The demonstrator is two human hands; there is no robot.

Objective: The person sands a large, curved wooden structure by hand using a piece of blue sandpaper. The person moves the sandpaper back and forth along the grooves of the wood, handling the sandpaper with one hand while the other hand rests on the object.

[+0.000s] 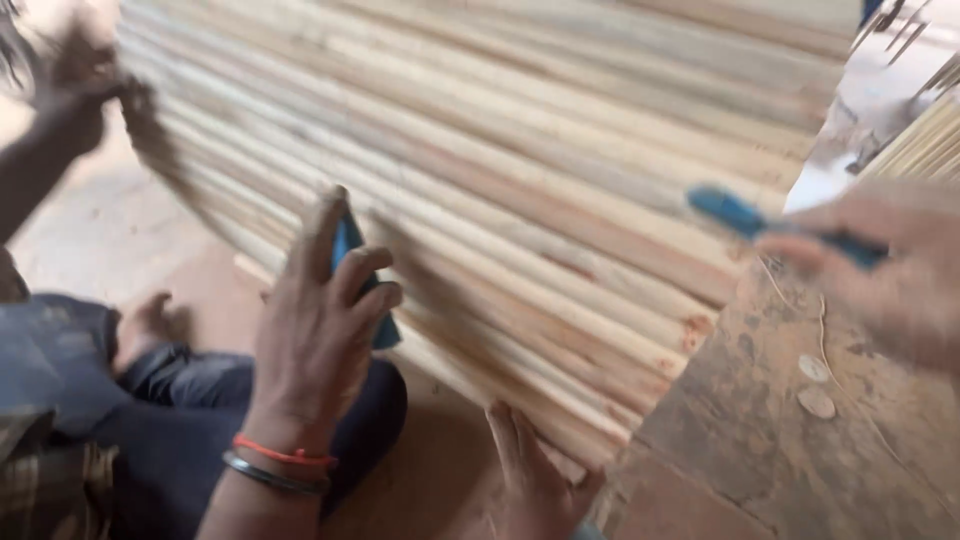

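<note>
A wide sheet of pale wooden sticks [520, 170], laid side by side, slants across the view. My left hand [530, 485] lies flat against the sheet's lower edge, fingers spread and gripping nothing. My right hand [890, 280], blurred and close at the right, is closed on a blue-handled tool [740, 215] whose tip points at the sticks' right ends. Another person's hand [320, 330], with an orange thread and a metal bangle at the wrist, presses a blue tool [350, 245] on the sticks at lower left.
A person in dark trousers [200, 400] sits at the left, their other hand [75, 85] raised at the sheet's top left corner. A worn wooden bench [800, 450] with two small round discs [815, 385] fills the lower right. More thin sticks [925, 140] lie at the far right.
</note>
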